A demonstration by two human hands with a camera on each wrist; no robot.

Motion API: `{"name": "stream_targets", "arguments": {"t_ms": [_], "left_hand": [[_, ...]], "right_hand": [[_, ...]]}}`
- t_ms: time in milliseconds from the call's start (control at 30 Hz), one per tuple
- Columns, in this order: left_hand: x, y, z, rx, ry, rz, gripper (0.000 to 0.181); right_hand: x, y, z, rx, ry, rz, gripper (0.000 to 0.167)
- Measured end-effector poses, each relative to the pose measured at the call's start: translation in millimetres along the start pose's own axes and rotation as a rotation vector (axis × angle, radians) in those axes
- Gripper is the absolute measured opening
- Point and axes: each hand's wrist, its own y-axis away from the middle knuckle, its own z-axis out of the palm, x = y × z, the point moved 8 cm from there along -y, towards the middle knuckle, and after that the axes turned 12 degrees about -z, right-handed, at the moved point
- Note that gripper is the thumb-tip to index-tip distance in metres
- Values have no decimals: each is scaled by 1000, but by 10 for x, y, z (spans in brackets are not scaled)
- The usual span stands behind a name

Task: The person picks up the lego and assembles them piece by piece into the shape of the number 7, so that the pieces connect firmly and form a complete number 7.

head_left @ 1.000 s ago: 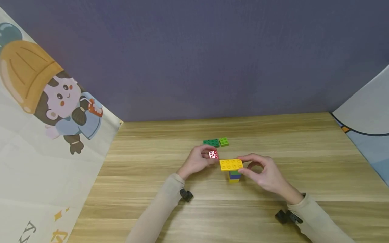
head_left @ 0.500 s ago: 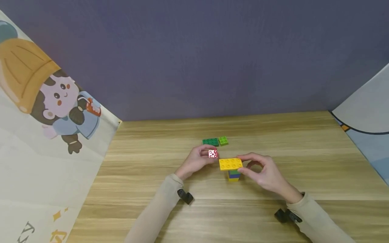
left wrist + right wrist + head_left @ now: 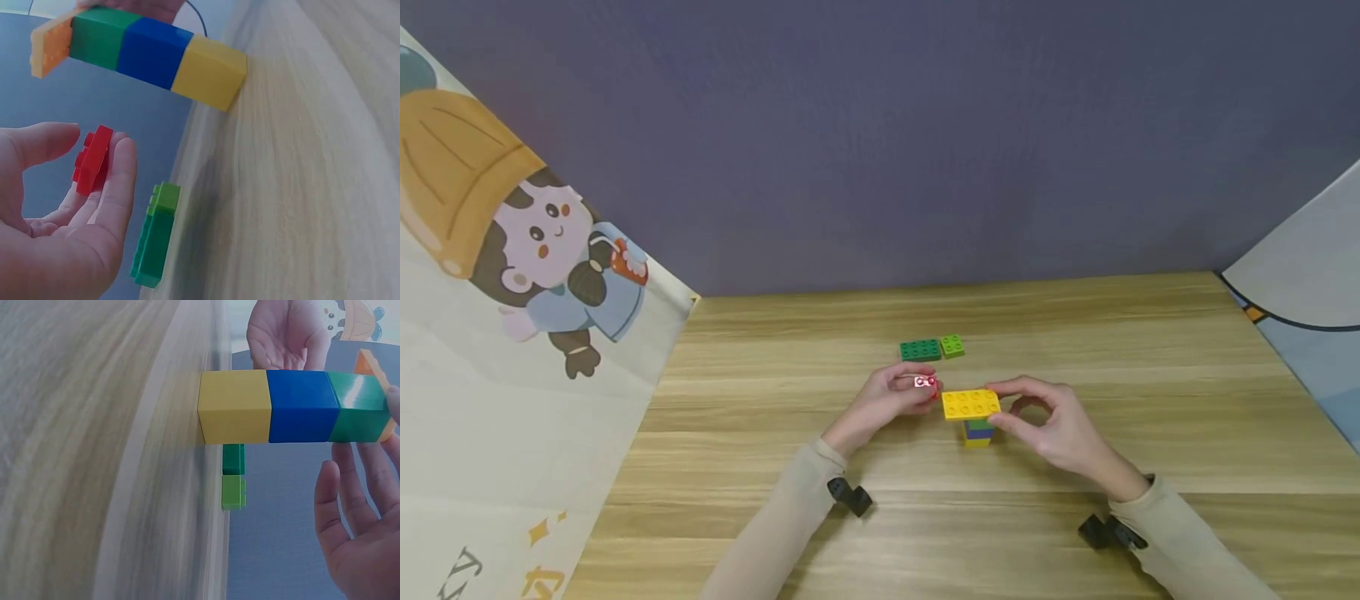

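A stack of a yellow block, a blue block (image 3: 977, 434) and a green block (image 3: 103, 39) stands upright on the table, with a flat yellow brick (image 3: 972, 404) with studs across its top. My right hand (image 3: 1063, 429) pinches the right end of that flat brick between thumb and index finger; the other fingers spread below it in the right wrist view. Left of the stack, my left hand (image 3: 887, 396) holds a small red brick (image 3: 94, 160) above the table. The brick lies against the fingers, the thumb close to its studded side.
Behind the left hand, a dark green brick (image 3: 920, 350) and a small lime brick (image 3: 952, 346) lie side by side on the wooden table (image 3: 760, 358). A dark blue-grey panel (image 3: 925, 150) rises at the table's back edge. A cartoon-printed sheet (image 3: 467, 400) borders the left.
The red brick has tilted in my left hand, so fewer of its studs show. The left wrist has shifted slightly left. The right hand stays on the flat yellow brick.
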Motion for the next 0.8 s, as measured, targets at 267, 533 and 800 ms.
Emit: {"name": "stream_targets", "arguments": {"t_ms": [267,533,800], "left_hand": [[19,156,45,-44,15,18,52],[23,278,67,-46,4,15,51],[17,379,128,-74,7,-4,48]], "right_hand": [[-35,38,23,11,9,7,40],[-69,65,52,16,22,15,39],[-95,73,71,20,22,12,39]]}}
